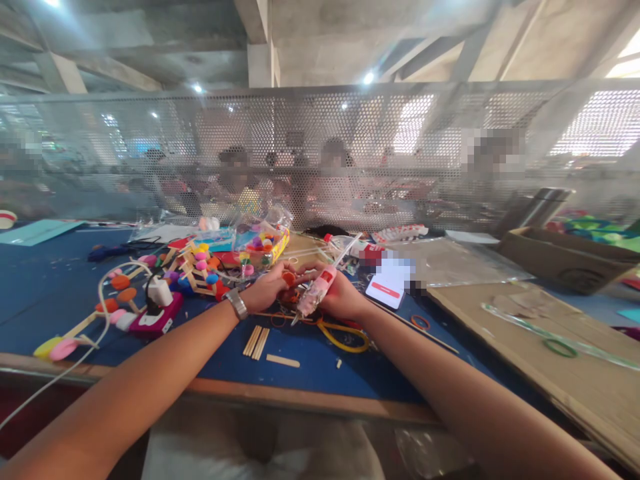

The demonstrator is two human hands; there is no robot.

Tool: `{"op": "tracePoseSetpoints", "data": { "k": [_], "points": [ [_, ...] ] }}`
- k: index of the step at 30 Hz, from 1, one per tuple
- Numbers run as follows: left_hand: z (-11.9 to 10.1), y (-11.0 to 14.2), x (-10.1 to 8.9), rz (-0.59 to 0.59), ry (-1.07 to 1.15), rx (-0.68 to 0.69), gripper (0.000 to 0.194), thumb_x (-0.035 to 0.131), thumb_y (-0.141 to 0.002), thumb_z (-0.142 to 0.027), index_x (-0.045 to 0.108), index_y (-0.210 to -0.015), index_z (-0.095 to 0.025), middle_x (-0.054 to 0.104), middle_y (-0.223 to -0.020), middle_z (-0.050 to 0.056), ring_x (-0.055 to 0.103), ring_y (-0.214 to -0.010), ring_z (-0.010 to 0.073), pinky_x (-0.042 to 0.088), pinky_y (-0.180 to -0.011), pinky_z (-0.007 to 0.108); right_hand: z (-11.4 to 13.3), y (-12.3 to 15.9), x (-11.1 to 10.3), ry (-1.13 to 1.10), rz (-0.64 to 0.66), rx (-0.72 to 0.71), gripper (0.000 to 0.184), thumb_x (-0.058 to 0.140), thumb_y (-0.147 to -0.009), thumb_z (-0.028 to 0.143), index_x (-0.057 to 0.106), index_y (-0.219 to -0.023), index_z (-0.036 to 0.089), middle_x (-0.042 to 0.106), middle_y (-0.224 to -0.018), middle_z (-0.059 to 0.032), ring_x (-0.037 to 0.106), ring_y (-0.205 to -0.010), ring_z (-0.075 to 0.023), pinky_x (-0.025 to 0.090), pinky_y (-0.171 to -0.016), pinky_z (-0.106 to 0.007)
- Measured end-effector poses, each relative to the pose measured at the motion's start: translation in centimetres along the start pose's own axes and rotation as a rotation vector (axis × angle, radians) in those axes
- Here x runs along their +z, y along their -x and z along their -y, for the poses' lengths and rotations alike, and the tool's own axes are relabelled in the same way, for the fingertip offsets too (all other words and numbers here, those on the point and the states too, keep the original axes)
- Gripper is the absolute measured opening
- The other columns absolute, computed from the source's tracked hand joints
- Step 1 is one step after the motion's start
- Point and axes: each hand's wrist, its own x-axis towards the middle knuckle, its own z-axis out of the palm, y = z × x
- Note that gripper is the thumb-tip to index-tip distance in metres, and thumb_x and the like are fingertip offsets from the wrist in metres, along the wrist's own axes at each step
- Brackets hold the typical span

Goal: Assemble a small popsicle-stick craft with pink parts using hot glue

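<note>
My left hand (pixel 267 291), with a watch on the wrist, pinches a small round orange piece (pixel 289 279) between its fingertips. My right hand (pixel 344 297) is closed around a pinkish glue gun (pixel 316 293). Its nozzle points down and to the left, and a pale glue stick (pixel 347 250) juts from its upper end. The right fingertips reach close to the orange piece; whether they touch it I cannot tell. Just in front of the hands lie several wooden craft sticks (pixel 256 342) side by side, plus a single craft stick (pixel 283 361).
Craft-stick figures with coloured round pieces (pixel 200 263) crowd the left, beside a purple power strip (pixel 157 319) with a white cable. A phone (pixel 387 285), yellow loop (pixel 345 339) and red-capped bottle (pixel 357 247) are right. Farther right are cardboard (pixel 500 327) and a box (pixel 565 257).
</note>
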Motion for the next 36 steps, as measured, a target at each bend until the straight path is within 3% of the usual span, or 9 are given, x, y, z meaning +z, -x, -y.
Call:
{"op": "tracePoseSetpoints", "data": {
  "k": [5, 11, 17, 24, 29, 36],
  "points": [
    [-0.2, 0.0, 0.2, 0.008, -0.025, 0.014, 0.046, 0.060, -0.078, -0.032, 0.036, -0.115, -0.021, 0.053, -0.073, -0.006, 0.046, -0.055, 0.0085, 0.033, -0.053, 0.023, -0.3, -0.1, 0.1, 0.046, 0.013, -0.052, 0.027, 0.076, -0.069, 0.037, 0.075, -0.091, 0.021, 0.066, -0.111, -0.0111, 0.063, -0.099, -0.0247, 0.049, -0.091, -0.039],
    [-0.2, 0.1, 0.0, 0.032, 0.062, -0.003, 0.048, 0.059, -0.075, -0.023, 0.038, -0.119, -0.022, 0.056, -0.077, -0.004, 0.050, -0.059, 0.0096, 0.038, -0.057, 0.023, -0.7, -0.2, 0.0, 0.028, -0.038, -0.060, 0.029, 0.075, -0.070, 0.035, 0.075, -0.096, 0.022, 0.069, -0.106, -0.0112, 0.064, -0.100, -0.0260, 0.049, -0.091, -0.042],
    [-0.3, 0.0, -0.3, -0.060, 0.078, 0.068, 0.043, 0.065, -0.076, -0.034, 0.044, -0.112, -0.021, 0.056, -0.085, -0.002, 0.051, -0.065, 0.0089, 0.042, -0.062, 0.023, -0.3, -0.3, -0.1, -0.015, -0.128, -0.011, 0.025, 0.075, -0.066, 0.033, 0.074, -0.088, 0.021, 0.071, -0.099, -0.0100, 0.065, -0.092, -0.0251, 0.051, -0.085, -0.040],
    [0.2, -0.4, -0.4, 0.012, -0.100, 0.127, 0.056, 0.069, -0.072, -0.060, 0.052, -0.101, -0.016, 0.057, -0.079, -0.001, 0.054, -0.070, 0.0110, 0.042, -0.066, 0.025, 0.4, -0.2, -0.2, -0.082, -0.202, 0.107, 0.020, 0.077, -0.061, 0.034, 0.067, -0.071, 0.020, 0.069, -0.072, -0.0049, 0.061, -0.068, -0.0199, 0.051, -0.069, -0.035],
    [0.4, -0.4, -0.6, 0.005, -0.130, 0.131, 0.059, 0.076, -0.064, -0.058, 0.058, -0.098, -0.013, 0.060, -0.081, 0.001, 0.057, -0.075, 0.0127, 0.044, -0.071, 0.027, 0.7, -0.2, -0.4, -0.096, -0.208, 0.085, 0.028, 0.080, -0.059, 0.035, 0.069, -0.078, 0.018, 0.071, -0.079, -0.0071, 0.063, -0.070, -0.0202, 0.050, -0.069, -0.034],
    [0.5, -0.4, -0.7, 0.039, -0.138, 0.106, 0.055, 0.080, -0.063, -0.051, 0.062, -0.098, -0.014, 0.066, -0.089, 0.005, 0.062, -0.083, 0.0165, 0.048, -0.078, 0.032, 1.0, 0.0, -0.3, -0.036, -0.171, 0.063, 0.024, 0.077, -0.065, 0.040, 0.064, -0.065, 0.020, 0.066, -0.066, -0.0039, 0.056, -0.060, -0.0164, 0.046, -0.058, -0.031]
  ]
}}
